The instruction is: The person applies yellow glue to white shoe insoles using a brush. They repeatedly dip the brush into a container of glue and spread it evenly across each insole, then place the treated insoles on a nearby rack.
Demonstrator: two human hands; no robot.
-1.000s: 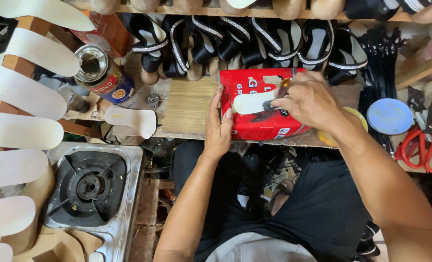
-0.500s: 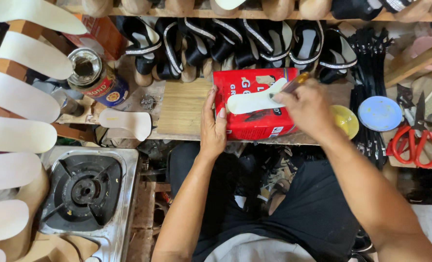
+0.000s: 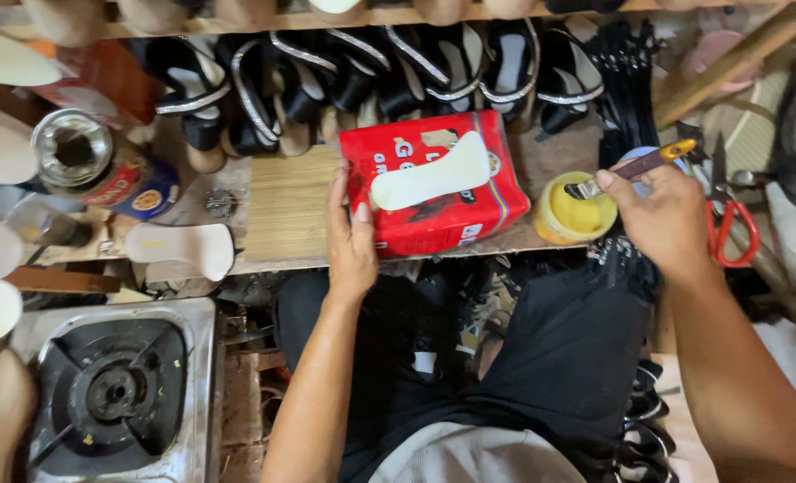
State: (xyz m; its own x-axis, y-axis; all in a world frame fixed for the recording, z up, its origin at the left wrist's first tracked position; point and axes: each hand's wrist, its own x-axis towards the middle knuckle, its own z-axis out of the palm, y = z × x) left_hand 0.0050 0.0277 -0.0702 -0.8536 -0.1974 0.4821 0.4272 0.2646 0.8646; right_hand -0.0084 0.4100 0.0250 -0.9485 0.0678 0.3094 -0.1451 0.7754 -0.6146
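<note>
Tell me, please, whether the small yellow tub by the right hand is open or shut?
Open. The yellow tub has no lid on, its yellow filling shows, and the brush held by the right hand dips into it.
</note>
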